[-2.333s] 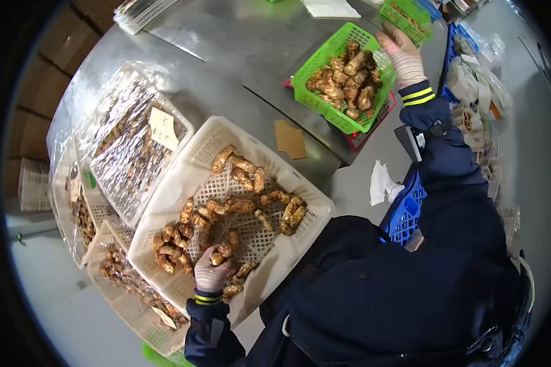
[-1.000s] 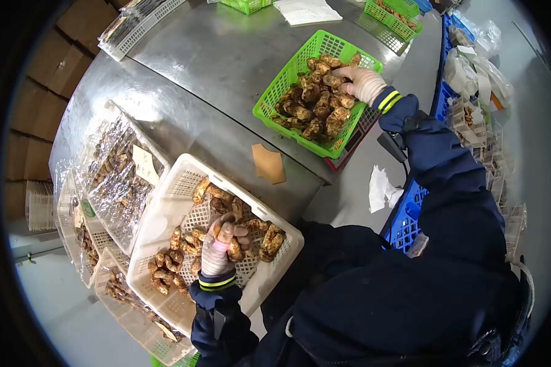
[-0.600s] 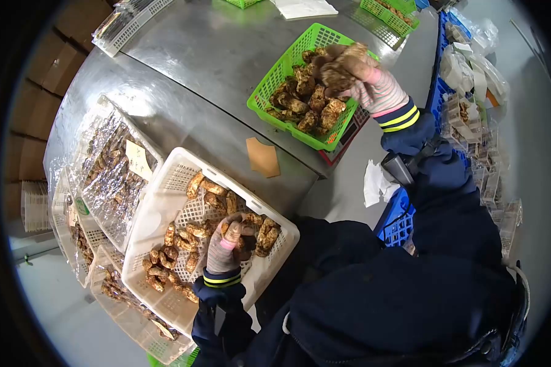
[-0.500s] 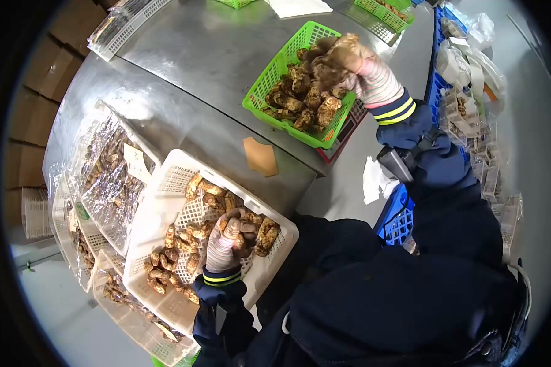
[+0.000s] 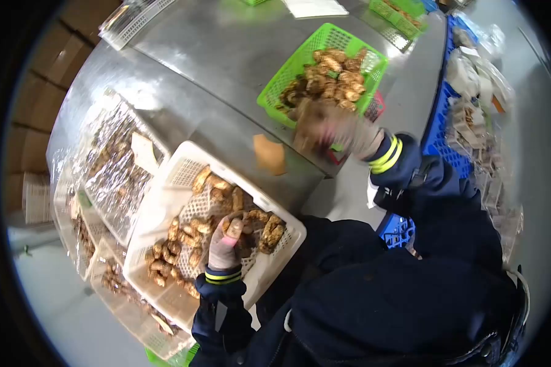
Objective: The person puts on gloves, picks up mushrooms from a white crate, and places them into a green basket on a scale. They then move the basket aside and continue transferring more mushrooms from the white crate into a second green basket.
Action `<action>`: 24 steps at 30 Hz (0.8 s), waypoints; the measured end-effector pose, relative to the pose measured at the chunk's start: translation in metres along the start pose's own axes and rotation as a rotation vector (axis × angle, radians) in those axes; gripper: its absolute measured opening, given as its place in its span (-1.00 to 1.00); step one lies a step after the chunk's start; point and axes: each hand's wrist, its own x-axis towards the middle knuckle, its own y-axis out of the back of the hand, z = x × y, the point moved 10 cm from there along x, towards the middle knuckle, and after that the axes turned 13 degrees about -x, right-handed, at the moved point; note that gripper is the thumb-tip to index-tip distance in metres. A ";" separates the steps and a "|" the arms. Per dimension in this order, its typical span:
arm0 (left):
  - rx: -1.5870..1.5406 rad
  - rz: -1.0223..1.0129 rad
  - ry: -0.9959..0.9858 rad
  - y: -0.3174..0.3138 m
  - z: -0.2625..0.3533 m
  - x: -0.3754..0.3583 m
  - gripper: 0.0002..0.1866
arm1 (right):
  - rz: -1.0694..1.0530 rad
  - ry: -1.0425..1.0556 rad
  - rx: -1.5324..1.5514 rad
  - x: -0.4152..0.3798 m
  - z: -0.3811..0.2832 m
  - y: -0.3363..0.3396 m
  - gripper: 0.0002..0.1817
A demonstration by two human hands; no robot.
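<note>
My left hand (image 5: 226,243), in a pale glove with dirty fingertips, reaches into a white plastic basket (image 5: 156,217). Its fingers are curled round a brown, knobbly mushroom (image 5: 245,240), partly hidden by the thumb. Other stubby brown-and-cream mushrooms (image 5: 193,232) lie loose about the basket floor. Smeared by motion, my right hand (image 5: 343,129) is at the near edge of a bright green basket (image 5: 275,82). That basket holds a heap of similar mushrooms (image 5: 333,76). The right fingers blur into a brown patch, so I cannot tell whether they hold anything.
Film-wrapped trays of mushrooms (image 5: 113,162) sit left of the white basket. A tan piece of card (image 5: 269,155) lies on the metal table (image 5: 208,55). Part of a red device (image 5: 375,107) shows beside the green basket. Blue crates (image 5: 441,140) and clear packs line the right.
My right hand has swung from over the far right of the green basket down to its near edge, uncovering mushrooms there. My left hand stays in the white basket. The view has shifted slightly.
</note>
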 end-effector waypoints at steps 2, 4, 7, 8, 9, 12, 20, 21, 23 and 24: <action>0.185 0.085 -0.079 0.035 0.002 -0.001 -0.54 | -0.282 -0.215 -0.113 -0.009 0.004 -0.086 -0.55; 0.196 0.124 -0.092 0.048 0.007 -0.028 -0.44 | -0.621 -0.291 -0.191 -0.029 -0.005 -0.159 -0.41; 0.201 0.048 -0.116 0.101 -0.005 -0.048 -0.48 | -0.743 -0.246 -0.443 -0.028 -0.017 -0.197 -0.24; 0.192 0.116 -0.206 0.112 -0.002 -0.061 -0.43 | -0.714 -0.270 -0.382 -0.023 -0.023 -0.185 -0.23; 0.181 0.183 -0.295 0.121 0.002 -0.076 -0.37 | -0.452 -0.183 -0.152 -0.014 -0.030 -0.158 -0.31; 0.305 0.372 -0.422 0.155 0.021 -0.119 -0.50 | 0.254 -0.349 -0.035 -0.022 0.011 -0.038 -0.69; 0.199 0.135 -0.460 0.106 0.048 -0.104 -0.64 | 0.586 -0.873 0.295 -0.105 0.203 0.028 -0.29; 0.274 0.111 -0.490 0.067 0.051 -0.103 -0.66 | 0.625 -0.909 0.396 -0.097 0.231 0.010 -0.31; 0.442 0.050 -0.516 0.012 0.044 -0.090 -0.63 | 0.471 -1.149 0.062 -0.088 0.221 0.029 -0.40; 0.823 -0.021 -0.570 -0.039 0.050 -0.094 -0.60 | 0.601 -0.924 0.025 -0.089 0.225 0.037 -0.47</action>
